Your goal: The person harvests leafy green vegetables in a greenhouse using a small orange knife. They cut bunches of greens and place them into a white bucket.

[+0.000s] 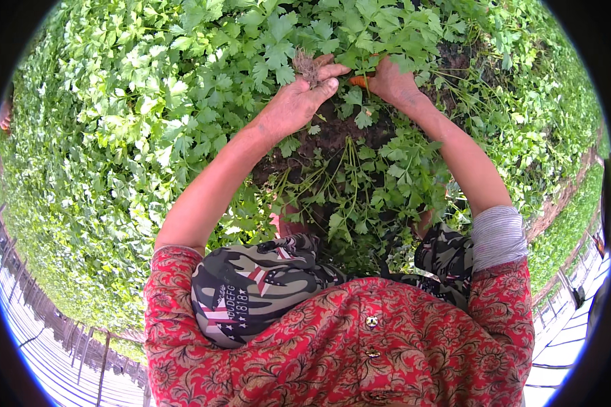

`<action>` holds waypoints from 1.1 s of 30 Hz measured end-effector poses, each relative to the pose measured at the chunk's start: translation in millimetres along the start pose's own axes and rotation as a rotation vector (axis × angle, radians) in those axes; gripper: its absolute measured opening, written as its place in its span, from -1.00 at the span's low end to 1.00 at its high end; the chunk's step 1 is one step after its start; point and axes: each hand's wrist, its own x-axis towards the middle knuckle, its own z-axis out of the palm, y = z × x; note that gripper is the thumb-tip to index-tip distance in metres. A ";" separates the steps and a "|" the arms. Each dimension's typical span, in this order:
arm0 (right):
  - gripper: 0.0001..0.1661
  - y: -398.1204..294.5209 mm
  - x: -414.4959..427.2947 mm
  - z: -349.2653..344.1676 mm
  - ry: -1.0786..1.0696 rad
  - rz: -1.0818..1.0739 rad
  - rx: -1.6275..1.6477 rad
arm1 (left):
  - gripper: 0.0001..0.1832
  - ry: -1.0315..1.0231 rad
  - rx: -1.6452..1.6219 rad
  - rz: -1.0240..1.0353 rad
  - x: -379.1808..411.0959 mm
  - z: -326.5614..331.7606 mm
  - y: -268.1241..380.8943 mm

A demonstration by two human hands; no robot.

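My left hand (pixel 305 96) is at the upper middle, its thumb and fingers closed around a clump of pale brown roots (pixel 307 67). Just right of it, my right hand (pixel 394 84) reaches in among the stems of leafy green celery-like plants (pixel 382 30). Bright orange material (pixel 359 81) shows at its thumb and fingertips; whether it is a finger covering or something held is unclear. Leaves hide part of those fingers. Below both hands lies a patch of dark soil (pixel 343 124). Loose-looking stems and leaves (pixel 354 178) spread between my knees.
Dense foliage (pixel 107 152) surrounds me on both sides. Camouflage-patterned cloth (pixel 254 285) covers my bent legs. At the far left rim, part of another person's limb (pixel 5 114) shows. A bare soil path (pixel 565 198) runs at right; a slatted fence-like structure (pixel 102 361) stands lower left.
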 end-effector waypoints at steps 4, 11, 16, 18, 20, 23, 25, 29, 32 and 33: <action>-0.47 5.1 15.9 29.2 0.129 0.047 -0.023 | -0.52 -0.004 -0.017 0.064 -1.2 1.4 -1.3; -0.64 45.2 20.3 50.0 -0.005 0.132 0.982 | -0.54 0.033 -0.012 0.039 -4.5 -2.5 -1.8; -0.80 59.1 16.5 67.2 0.181 -0.222 0.585 | -0.53 0.061 -0.044 0.012 -9.3 -4.7 1.5; -0.87 60.1 10.0 69.5 0.229 -0.286 0.367 | -0.52 0.067 -0.029 -0.009 -11.7 -6.6 2.7; -0.79 58.6 0.7 60.0 0.161 -0.163 0.164 | -0.51 0.072 -0.018 0.036 -12.0 -8.2 3.1; -0.77 46.6 -15.3 23.3 0.342 -0.387 0.172 | -0.51 0.074 -0.016 0.000 -12.0 -10.4 4.8; -0.87 49.2 -27.0 -22.6 -0.125 0.049 0.860 | -0.52 0.091 -0.077 -0.016 -11.7 -9.0 7.1; -0.84 43.2 -26.4 -90.1 -0.346 0.048 0.783 | -0.54 -0.008 -0.417 -0.124 -18.3 -4.5 13.3; -0.91 33.1 -40.9 -116.6 0.061 0.021 0.811 | -0.55 -0.172 -0.550 -0.192 -25.2 3.6 18.2; -0.91 28.7 -48.1 -123.4 0.175 -0.047 0.833 | -0.49 -0.254 -0.602 -0.211 -25.6 7.5 19.8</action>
